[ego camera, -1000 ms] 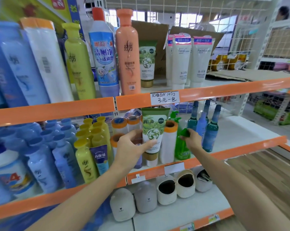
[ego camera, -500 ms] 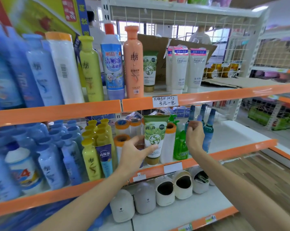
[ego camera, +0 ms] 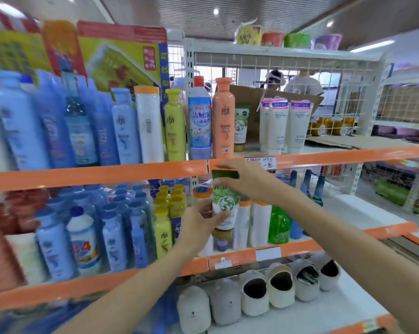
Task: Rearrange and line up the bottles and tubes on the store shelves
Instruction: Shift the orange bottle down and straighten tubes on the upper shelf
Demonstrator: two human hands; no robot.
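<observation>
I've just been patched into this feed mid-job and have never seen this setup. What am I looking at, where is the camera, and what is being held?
There is no machine here: these are a person's two bare hands, filmed by one wide-angle camera worn on the head, looking forward and down. In front are store shelves with orange edges, packed with bottles and tubes. Both hands grip one green tube: the left hand around its lower body, the right hand at its flat top end. White bottles and a green bottle stand just beside it.

one head-worn wide-angle view faces forward, close to the orange-edged store shelves (ego camera: 88, 175), slippers near, window far behind.
</observation>
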